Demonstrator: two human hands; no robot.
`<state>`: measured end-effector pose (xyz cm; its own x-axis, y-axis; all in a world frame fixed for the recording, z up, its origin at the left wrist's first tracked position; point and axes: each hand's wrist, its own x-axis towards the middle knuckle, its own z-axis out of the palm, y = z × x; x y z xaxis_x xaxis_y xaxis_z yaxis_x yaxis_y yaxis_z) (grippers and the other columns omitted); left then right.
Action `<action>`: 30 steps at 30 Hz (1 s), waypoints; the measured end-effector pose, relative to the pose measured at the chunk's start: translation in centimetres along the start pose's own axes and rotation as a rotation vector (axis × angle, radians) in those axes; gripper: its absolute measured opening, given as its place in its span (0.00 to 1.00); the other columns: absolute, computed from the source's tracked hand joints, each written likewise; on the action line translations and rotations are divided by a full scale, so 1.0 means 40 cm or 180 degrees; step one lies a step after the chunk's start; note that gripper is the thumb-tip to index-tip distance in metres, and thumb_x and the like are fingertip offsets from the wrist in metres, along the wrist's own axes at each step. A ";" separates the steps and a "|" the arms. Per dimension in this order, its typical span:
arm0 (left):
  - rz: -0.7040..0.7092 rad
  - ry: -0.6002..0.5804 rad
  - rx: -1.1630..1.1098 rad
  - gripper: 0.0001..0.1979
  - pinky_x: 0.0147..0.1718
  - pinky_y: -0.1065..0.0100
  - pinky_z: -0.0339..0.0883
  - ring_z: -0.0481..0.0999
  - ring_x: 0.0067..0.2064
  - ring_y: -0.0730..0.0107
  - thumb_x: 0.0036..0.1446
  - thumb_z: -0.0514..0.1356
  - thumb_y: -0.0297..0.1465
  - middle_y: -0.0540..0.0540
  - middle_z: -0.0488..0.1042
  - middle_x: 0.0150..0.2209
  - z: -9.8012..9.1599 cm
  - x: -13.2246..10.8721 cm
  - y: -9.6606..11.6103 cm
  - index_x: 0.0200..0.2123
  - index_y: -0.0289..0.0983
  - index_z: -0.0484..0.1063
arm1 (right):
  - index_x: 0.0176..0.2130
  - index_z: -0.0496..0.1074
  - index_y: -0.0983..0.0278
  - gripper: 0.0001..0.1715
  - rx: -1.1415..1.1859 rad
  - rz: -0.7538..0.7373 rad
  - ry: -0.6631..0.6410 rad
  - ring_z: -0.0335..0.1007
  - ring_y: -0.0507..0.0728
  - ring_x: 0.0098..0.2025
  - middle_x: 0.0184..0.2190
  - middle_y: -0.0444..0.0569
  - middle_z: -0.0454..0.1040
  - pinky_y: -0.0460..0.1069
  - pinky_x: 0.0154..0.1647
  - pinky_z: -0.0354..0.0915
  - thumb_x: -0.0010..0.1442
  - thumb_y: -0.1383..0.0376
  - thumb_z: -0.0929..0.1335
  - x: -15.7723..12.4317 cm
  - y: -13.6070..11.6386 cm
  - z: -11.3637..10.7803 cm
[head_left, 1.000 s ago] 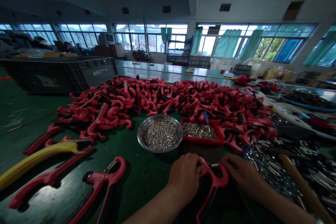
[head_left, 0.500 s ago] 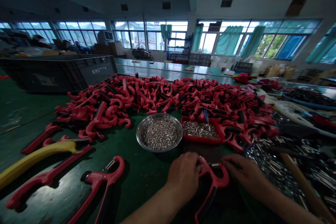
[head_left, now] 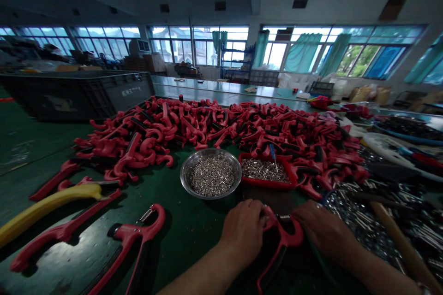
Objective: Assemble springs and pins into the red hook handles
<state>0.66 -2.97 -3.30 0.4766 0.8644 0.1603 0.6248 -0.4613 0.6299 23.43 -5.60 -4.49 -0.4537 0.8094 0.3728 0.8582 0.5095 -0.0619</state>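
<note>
Shifted: the right hand (head_left: 327, 233) has been moved slightly rightward beside the red-and-black spring-loaded handle (head_left: 286, 239), while the handle itself is kept in nearly the same place.

Work in hand: the handle is held between both hands, with its coil spring (head_left: 284, 217) exposed at the top; no fitting can be made out.

Left hand: curled over the handle's upper bend, with the fingers pressed together and partly hidden; the forearm is brought in from 7 o'clock.

Right hand: fingers are spread and laid forward near the handle's outer curve; whether it is gripped cannot be told. The forearm is brought in from 5 o'clock.

Handle position: at 6 o'clock on the green tabletop (head_left: 197, 235), its long black-gripped arm pointing toward the viewer.

Nearby, measured from the hands:
- 12 o'clock: a red tray of metal pins (head_left: 265, 171), with a blue-handled tool (head_left: 272, 151) standing in it.
- 11 o'clock: a steel bowl of metal pins (head_left: 211, 176).
- 3 o'clock: a heap of loose metal pins (head_left: 360, 226).
- 4 o'clock: a wooden stick (head_left: 401, 249).
- 9 o'clock: an assembled red spring handle (head_left: 138, 235).
- Far 12 o'clock: a large pile of red handle halves (head_left: 221, 129).
</note>
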 end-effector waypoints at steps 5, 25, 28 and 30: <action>0.0029 0.0026 0.0121 0.06 0.35 0.67 0.59 0.69 0.38 0.65 0.55 0.52 0.28 0.48 0.71 0.36 0.004 -0.002 0.003 0.35 0.39 0.67 | 0.34 0.68 0.63 0.17 -0.0193 -0.0202 -0.0093 0.66 0.60 0.32 0.29 0.51 0.70 0.53 0.29 0.65 0.51 0.77 0.57 0.006 -0.007 -0.007; -0.0815 -0.0705 -0.3649 0.18 0.20 0.76 0.52 0.58 0.23 0.80 0.47 0.61 0.43 0.53 0.62 0.24 -0.082 -0.005 0.002 0.29 0.33 0.66 | 0.34 0.73 0.59 0.07 0.2224 0.0455 0.0569 0.69 0.52 0.34 0.31 0.45 0.72 0.46 0.33 0.66 0.58 0.64 0.64 0.150 -0.197 -0.087; -0.1033 -0.0827 -0.3831 0.19 0.18 0.77 0.50 0.57 0.21 0.82 0.42 0.64 0.43 0.54 0.62 0.23 -0.083 -0.006 0.000 0.27 0.33 0.65 | 0.31 0.72 0.60 0.06 0.2253 0.0572 0.0520 0.68 0.53 0.32 0.29 0.45 0.71 0.46 0.32 0.65 0.58 0.64 0.65 0.150 -0.198 -0.084; -0.1210 -0.0904 -0.4005 0.20 0.17 0.77 0.48 0.56 0.20 0.83 0.41 0.65 0.43 0.53 0.63 0.23 -0.083 -0.005 0.004 0.27 0.32 0.66 | 0.29 0.70 0.60 0.07 0.2167 0.0629 0.0479 0.67 0.52 0.30 0.26 0.43 0.70 0.46 0.30 0.65 0.58 0.63 0.65 0.144 -0.197 -0.087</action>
<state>-1.40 -2.58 -0.69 0.6084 0.7550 -0.2446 -0.1691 0.4244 0.8895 14.88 -5.97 1.38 -0.2255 0.8813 0.4154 0.5587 0.4663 -0.6859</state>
